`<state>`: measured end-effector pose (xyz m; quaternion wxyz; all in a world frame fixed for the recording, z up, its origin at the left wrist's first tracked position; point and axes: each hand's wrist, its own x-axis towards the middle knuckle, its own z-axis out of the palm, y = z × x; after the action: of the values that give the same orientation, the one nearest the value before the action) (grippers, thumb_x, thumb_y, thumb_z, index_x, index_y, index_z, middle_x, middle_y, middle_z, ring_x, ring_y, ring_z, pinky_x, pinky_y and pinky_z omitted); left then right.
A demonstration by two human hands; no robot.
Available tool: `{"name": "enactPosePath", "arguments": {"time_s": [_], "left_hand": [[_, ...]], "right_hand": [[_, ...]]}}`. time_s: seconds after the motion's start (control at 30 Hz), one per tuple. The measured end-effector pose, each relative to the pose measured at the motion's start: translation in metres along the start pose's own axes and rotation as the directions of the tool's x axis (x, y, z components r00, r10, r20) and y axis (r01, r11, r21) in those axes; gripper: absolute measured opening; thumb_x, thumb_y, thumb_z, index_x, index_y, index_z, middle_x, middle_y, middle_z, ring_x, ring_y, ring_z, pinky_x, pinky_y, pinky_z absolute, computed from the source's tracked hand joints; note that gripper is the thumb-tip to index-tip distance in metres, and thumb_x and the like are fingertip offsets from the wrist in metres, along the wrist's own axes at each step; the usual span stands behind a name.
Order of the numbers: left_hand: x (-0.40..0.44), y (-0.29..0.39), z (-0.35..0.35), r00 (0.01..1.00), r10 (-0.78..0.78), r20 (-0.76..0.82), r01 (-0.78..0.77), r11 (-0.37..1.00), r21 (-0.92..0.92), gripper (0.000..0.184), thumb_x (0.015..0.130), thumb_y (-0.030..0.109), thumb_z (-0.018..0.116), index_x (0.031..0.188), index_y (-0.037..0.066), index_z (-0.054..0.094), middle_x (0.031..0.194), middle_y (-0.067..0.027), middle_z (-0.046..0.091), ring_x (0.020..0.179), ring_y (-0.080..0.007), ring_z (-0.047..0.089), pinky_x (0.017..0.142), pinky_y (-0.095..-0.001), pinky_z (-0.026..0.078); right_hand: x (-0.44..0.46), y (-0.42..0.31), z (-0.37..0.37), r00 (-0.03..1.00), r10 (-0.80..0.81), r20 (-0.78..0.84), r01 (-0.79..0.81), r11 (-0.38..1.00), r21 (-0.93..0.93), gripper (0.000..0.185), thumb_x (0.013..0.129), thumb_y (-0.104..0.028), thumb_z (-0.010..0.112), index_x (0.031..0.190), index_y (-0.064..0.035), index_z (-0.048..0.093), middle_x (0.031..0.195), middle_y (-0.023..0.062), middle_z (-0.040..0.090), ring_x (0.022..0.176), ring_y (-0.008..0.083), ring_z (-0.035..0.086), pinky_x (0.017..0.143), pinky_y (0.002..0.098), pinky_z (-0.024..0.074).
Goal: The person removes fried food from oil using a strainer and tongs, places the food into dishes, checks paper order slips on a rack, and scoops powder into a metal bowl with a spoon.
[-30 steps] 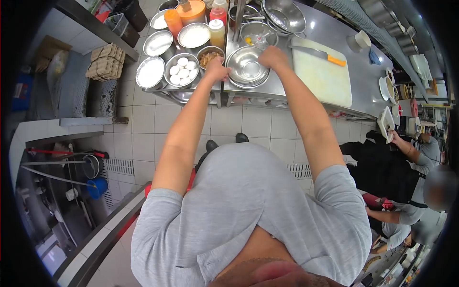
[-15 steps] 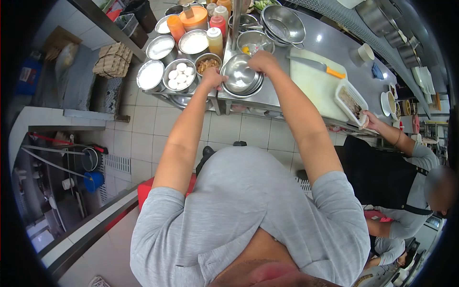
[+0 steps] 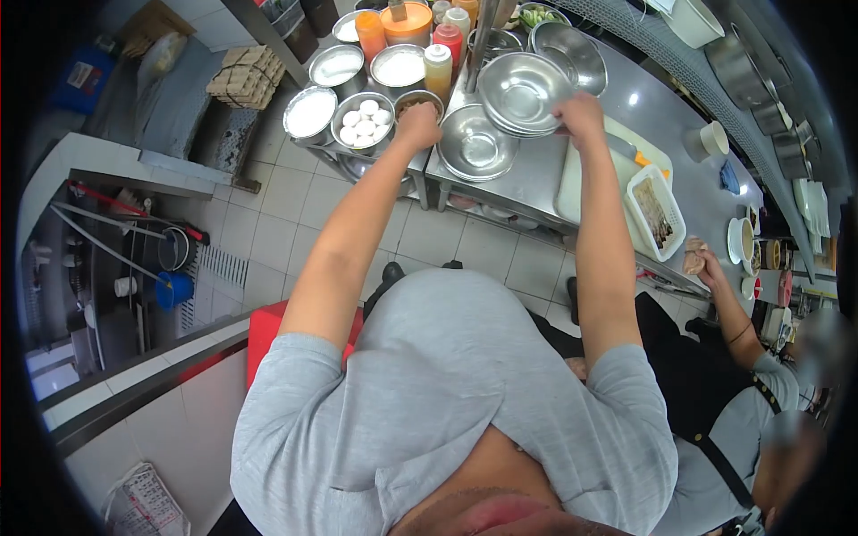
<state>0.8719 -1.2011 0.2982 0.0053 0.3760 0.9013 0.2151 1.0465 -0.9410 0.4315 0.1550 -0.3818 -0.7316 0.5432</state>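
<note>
A stack of metal bowls [image 3: 527,85] hangs tilted above the counter, its rim gripped by my right hand [image 3: 583,116]. Below and to its left, another metal bowl [image 3: 478,143] rests on the steel counter. My left hand [image 3: 418,127] is at a small metal pot [image 3: 433,96] of brown food, its fingers down at the pot's mouth and mostly hidden. Beside that pot stands a metal pot of white eggs [image 3: 365,125]. A pale-yellow squeeze bottle [image 3: 438,71] is just behind my left hand.
A white plastic basket [image 3: 657,214] with dark food lies on the cutting board [image 3: 576,183], near an orange-handled knife [image 3: 642,159]. A co-worker's hand [image 3: 706,263] holds something brownish at the counter's edge. Metal pots of white contents [image 3: 311,112] and sauce bottles [image 3: 371,34] crowd the left.
My right hand has lifted most of the bowl stack up and right, leaving one bowl behind. My left hand has moved from the bowls to the brown-food pot. The co-worker's basket now lies on the board.
</note>
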Motion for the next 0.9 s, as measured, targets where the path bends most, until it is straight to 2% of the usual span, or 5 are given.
{"name": "enactPosePath", "arguments": {"time_s": [0.03, 0.53, 0.73, 0.8, 0.9], "left_hand": [[0.0, 0.018, -0.02, 0.982, -0.111, 0.151, 0.12, 0.991, -0.054, 0.026, 0.075, 0.005, 0.062, 0.1, -0.002, 0.067, 0.1, -0.0287, 0.069, 0.1, -0.0402, 0.067, 0.087, -0.0458, 0.053], [0.01, 0.031, -0.022, 0.945, -0.274, 0.177, 0.296, 0.949, -0.109, 0.035, 0.076, 0.012, 0.066, 0.108, -0.001, 0.061, 0.109, -0.0275, 0.067, 0.108, -0.0387, 0.065, 0.092, -0.0454, 0.051], [0.017, 0.029, -0.03, 0.946, -0.172, 0.274, 0.227, 0.957, -0.183, 0.034, 0.069, 0.02, 0.073, 0.094, -0.003, 0.07, 0.081, -0.0189, 0.071, 0.067, -0.0283, 0.07, 0.066, -0.0373, 0.058], [0.011, 0.038, -0.042, 0.874, -0.231, 0.428, 0.449, 0.723, -0.525, 0.031, 0.073, 0.012, 0.071, 0.1, -0.003, 0.07, 0.079, -0.0126, 0.07, 0.062, -0.0187, 0.068, 0.054, -0.0327, 0.057], [-0.007, 0.038, -0.087, 0.904, -0.195, 0.38, 0.401, 0.689, -0.603, 0.028, 0.076, 0.007, 0.068, 0.102, -0.005, 0.069, 0.074, -0.0086, 0.067, 0.055, -0.0148, 0.063, 0.048, -0.0296, 0.054]], "right_hand": [[-0.001, 0.002, -0.006, 1.0, 0.0, -0.021, 0.002, 0.997, 0.076, 0.027, 0.069, 0.0, 0.067, 0.095, 0.0035, 0.058, 0.084, 0.0129, 0.064, 0.07, 0.0255, 0.066, 0.058, 0.0415, 0.0601], [-0.062, 0.051, -0.037, 0.974, 0.159, -0.162, -0.107, 0.952, 0.287, 0.021, 0.071, 0.002, 0.068, 0.088, 0.0053, 0.057, 0.077, 0.0144, 0.064, 0.059, 0.023, 0.065, 0.05, 0.0371, 0.058], [-0.062, 0.066, -0.039, 0.979, 0.123, -0.161, -0.066, 0.944, 0.323, 0.02, 0.074, -0.001, 0.07, 0.09, 0.0018, 0.059, 0.075, 0.0093, 0.064, 0.056, 0.0178, 0.062, 0.045, 0.0301, 0.049], [-0.06, 0.067, -0.041, 0.98, 0.134, -0.146, -0.073, 0.928, 0.366, 0.021, 0.074, -0.001, 0.07, 0.092, 0.0014, 0.059, 0.076, 0.0087, 0.064, 0.057, 0.0175, 0.062, 0.046, 0.0298, 0.0494], [-0.064, 0.058, -0.035, 0.984, 0.135, -0.113, -0.074, 0.899, 0.432, 0.023, 0.075, 0.002, 0.069, 0.095, 0.0013, 0.058, 0.079, 0.0083, 0.065, 0.059, 0.0163, 0.062, 0.048, 0.0292, 0.0494]]}}
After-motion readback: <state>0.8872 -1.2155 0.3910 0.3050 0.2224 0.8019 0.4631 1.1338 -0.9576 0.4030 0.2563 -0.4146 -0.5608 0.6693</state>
